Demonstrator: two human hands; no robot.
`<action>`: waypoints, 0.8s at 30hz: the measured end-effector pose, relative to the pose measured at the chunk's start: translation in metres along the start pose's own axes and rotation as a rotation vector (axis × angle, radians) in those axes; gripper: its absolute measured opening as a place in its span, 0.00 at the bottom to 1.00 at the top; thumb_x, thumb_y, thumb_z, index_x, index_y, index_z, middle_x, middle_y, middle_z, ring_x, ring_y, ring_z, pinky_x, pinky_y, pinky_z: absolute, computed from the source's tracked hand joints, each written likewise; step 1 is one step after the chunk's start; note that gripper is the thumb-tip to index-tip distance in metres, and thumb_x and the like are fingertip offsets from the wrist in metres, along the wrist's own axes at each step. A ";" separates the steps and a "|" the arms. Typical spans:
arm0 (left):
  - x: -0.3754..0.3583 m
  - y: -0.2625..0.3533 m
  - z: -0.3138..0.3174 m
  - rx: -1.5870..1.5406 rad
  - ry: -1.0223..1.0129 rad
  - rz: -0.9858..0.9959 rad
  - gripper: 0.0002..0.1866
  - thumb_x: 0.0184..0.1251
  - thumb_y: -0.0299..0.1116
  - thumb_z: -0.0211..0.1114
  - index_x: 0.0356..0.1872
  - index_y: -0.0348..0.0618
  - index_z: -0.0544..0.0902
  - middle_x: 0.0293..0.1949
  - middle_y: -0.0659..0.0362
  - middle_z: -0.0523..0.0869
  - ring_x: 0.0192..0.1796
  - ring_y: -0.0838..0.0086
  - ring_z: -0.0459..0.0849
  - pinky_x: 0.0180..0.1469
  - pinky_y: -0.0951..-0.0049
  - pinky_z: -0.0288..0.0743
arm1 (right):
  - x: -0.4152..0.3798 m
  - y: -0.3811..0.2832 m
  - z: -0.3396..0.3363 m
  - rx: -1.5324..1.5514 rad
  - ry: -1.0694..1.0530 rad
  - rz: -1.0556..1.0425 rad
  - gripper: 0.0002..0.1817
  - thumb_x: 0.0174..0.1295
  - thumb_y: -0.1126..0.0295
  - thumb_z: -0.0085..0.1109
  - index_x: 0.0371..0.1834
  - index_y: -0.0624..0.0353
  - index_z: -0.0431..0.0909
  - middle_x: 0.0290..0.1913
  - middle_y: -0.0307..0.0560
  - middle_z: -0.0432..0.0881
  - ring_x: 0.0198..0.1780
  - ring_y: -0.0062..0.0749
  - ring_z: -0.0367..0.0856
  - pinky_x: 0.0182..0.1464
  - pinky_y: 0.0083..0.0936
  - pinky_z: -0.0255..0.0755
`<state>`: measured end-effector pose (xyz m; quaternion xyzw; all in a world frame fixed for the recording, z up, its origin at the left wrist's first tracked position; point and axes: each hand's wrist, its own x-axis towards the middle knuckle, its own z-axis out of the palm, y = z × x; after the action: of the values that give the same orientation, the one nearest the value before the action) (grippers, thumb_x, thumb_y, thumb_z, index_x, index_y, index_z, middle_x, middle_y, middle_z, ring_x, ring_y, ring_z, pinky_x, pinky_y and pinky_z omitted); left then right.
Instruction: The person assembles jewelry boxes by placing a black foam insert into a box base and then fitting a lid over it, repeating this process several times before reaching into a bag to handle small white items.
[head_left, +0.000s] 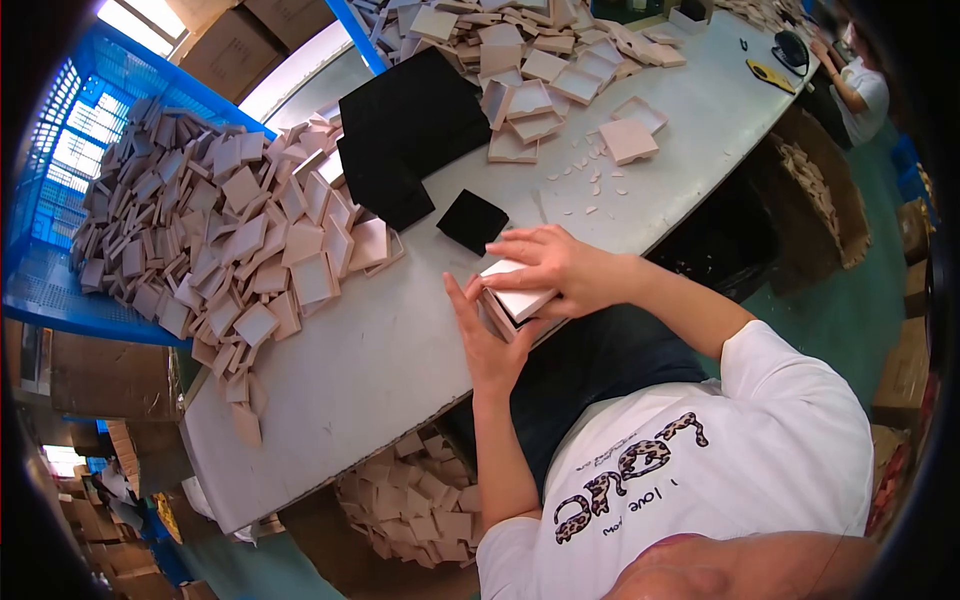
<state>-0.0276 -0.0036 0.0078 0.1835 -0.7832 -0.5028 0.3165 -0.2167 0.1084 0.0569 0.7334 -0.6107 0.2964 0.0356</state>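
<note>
Both my hands meet at the table's near edge around a small pale pink box, whose base (497,316) shows a dark lining at its rim. My left hand (490,345) is wrapped around the base from the left, thumb and fingers on its sides. My right hand (572,268) grips the white-topped box lid (522,300), which sits slightly tilted over the base. Just beyond my fingers lies a black square pad (473,221). Farther back is a larger pile of black pads (410,130). Part of the box is hidden by my fingers.
A blue crate (100,310) on the left spills many pink box parts (240,240) onto the grey table (370,375). Another heap (540,70) lies at the back. Small pale scraps (597,178) lie beside a box lid (629,141). A co-worker (860,85) sits at the far right.
</note>
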 end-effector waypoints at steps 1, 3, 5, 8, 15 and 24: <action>0.001 -0.003 0.000 0.108 0.005 0.023 0.74 0.53 0.37 0.89 0.90 0.44 0.37 0.72 0.46 0.77 0.75 0.53 0.77 0.78 0.55 0.67 | 0.001 0.007 0.001 0.121 -0.046 0.004 0.38 0.57 0.45 0.79 0.71 0.46 0.82 0.76 0.57 0.75 0.71 0.61 0.75 0.72 0.53 0.67; 0.000 0.001 -0.001 0.095 0.003 -0.042 0.73 0.53 0.37 0.88 0.90 0.45 0.38 0.72 0.47 0.77 0.74 0.53 0.77 0.78 0.56 0.68 | 0.004 0.018 0.002 0.357 -0.133 0.011 0.39 0.61 0.41 0.76 0.74 0.44 0.80 0.77 0.58 0.73 0.72 0.62 0.73 0.74 0.54 0.65; 0.001 0.003 -0.001 0.056 -0.002 -0.062 0.73 0.53 0.36 0.89 0.90 0.46 0.38 0.73 0.47 0.77 0.74 0.53 0.78 0.77 0.56 0.70 | 0.003 0.007 0.009 0.187 -0.083 -0.038 0.37 0.66 0.40 0.70 0.74 0.45 0.80 0.77 0.58 0.73 0.72 0.61 0.73 0.73 0.56 0.64; 0.001 0.002 0.000 -0.012 -0.017 -0.036 0.74 0.52 0.35 0.89 0.90 0.47 0.38 0.74 0.47 0.75 0.74 0.52 0.78 0.77 0.55 0.71 | -0.001 -0.008 0.020 -0.002 -0.015 -0.040 0.32 0.75 0.39 0.58 0.74 0.45 0.79 0.76 0.56 0.75 0.70 0.57 0.74 0.73 0.56 0.64; 0.005 0.003 0.001 0.243 -0.076 0.184 0.72 0.47 0.28 0.88 0.90 0.49 0.45 0.81 0.45 0.62 0.81 0.45 0.66 0.76 0.51 0.73 | -0.003 -0.018 0.033 -0.145 -0.028 0.049 0.35 0.77 0.41 0.54 0.76 0.54 0.75 0.75 0.53 0.75 0.74 0.53 0.72 0.76 0.59 0.59; 0.006 -0.002 0.008 0.354 -0.133 0.235 0.59 0.49 0.28 0.88 0.85 0.63 0.66 0.78 0.44 0.64 0.76 0.43 0.72 0.73 0.49 0.77 | -0.015 -0.010 0.030 0.111 0.111 0.111 0.34 0.77 0.51 0.59 0.79 0.59 0.72 0.81 0.58 0.69 0.82 0.55 0.64 0.81 0.56 0.54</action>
<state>-0.0379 -0.0028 0.0056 0.1101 -0.8943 -0.3281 0.2835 -0.1966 0.1120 0.0283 0.6819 -0.6300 0.3715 0.0121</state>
